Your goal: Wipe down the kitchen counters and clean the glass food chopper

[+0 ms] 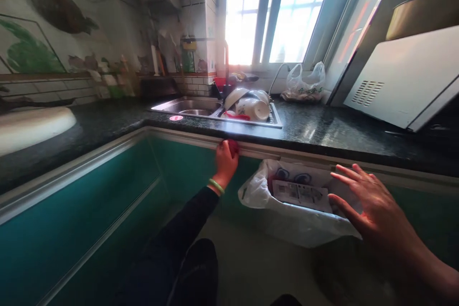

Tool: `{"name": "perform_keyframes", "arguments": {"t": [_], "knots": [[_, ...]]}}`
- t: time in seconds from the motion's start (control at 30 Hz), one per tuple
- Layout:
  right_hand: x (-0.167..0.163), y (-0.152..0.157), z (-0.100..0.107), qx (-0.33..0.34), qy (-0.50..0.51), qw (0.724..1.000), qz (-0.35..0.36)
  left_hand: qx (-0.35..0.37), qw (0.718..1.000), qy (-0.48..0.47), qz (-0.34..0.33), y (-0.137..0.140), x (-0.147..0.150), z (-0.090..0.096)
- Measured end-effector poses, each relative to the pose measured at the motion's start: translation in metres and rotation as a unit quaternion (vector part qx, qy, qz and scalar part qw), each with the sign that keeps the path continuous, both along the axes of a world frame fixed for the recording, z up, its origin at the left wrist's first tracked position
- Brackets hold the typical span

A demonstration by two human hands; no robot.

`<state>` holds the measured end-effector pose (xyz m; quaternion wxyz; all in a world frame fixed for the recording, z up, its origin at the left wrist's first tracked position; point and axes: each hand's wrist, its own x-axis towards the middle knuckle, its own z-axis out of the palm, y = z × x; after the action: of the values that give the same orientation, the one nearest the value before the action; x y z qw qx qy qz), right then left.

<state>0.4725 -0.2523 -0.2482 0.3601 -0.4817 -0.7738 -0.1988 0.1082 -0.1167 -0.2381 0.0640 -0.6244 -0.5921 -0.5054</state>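
Observation:
My left hand (226, 160), with a green bangle at its wrist, is closed on a small dark red cloth-like wad (234, 147). It presses this against the pale strip (201, 139) at the top of the green cabinet front, just under the counter edge. My right hand (369, 201) is open with fingers spread, holding nothing. It is beside the right end of a bin lined with a white plastic bag (308, 224), which hangs on the cabinet front. Inside the bag lies a printed packet (301, 193). Whether my right fingers touch the bag I cannot tell.
Above is a dark stone counter (315, 126) with a steel sink (190, 105); white bowls (253, 106) are piled at its right side. A knotted plastic bag (304, 86) and a white microwave-like box (405, 76) stand to the right. At left lies a round pale board (32, 126).

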Motion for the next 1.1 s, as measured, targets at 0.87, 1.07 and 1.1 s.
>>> {"name": "perform_keyframes", "arguments": {"t": [0.87,1.07,1.1], "knots": [[0.03,-0.053,-0.016,-0.072,0.149,0.984,-0.061,-0.127,0.949,0.203,-0.205,-0.02,0.109,0.035],[0.023,-0.052,-0.02,-0.081,0.169,0.982,-0.038,-0.147,0.896,0.044,-0.417,-0.015,0.11,0.049],[0.019,-0.052,-0.018,-0.083,0.173,0.981,-0.03,-0.149,0.879,0.005,-0.452,-0.017,0.106,0.053]]}}
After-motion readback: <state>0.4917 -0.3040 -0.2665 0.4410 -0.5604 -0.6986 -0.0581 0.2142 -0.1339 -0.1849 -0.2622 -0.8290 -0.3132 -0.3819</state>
